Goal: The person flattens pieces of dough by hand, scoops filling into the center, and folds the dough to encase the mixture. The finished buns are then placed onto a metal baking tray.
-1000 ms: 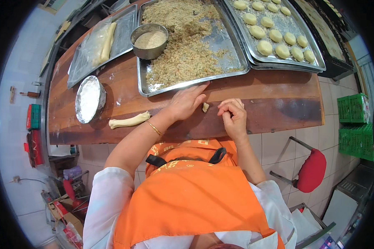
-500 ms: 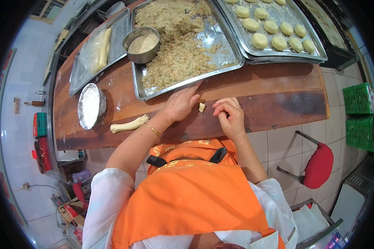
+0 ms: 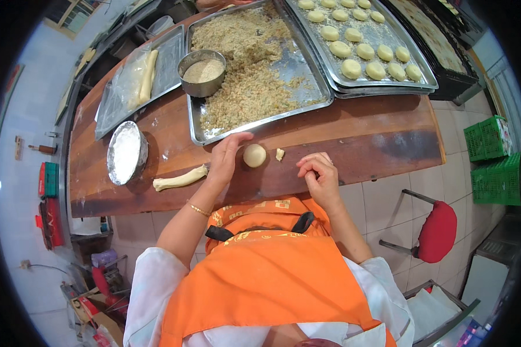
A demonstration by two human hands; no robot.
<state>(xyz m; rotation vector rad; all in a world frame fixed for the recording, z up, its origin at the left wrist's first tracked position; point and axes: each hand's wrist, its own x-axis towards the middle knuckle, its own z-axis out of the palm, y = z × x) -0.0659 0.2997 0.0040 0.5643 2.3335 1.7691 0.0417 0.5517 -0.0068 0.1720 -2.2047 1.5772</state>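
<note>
On the left of the desk stands a bowl of white flour. Next comes a dough log. It lies longways from left to right, its right end a bit farther from the person, near the heel of the left hand. I can't tell if they touch. The left hand's grip is stretched out, with nothing in it. Its fingers point away and lean right. The round dough piece sits on the desk just right of that palm. It is a circle, so it has no long way. The left hand is nearer to it. Then there is a small dough scrap, between the round dough piece and the right hand. The right hand's fingers curl in; I can't tell if its grip has anything inside.
</note>
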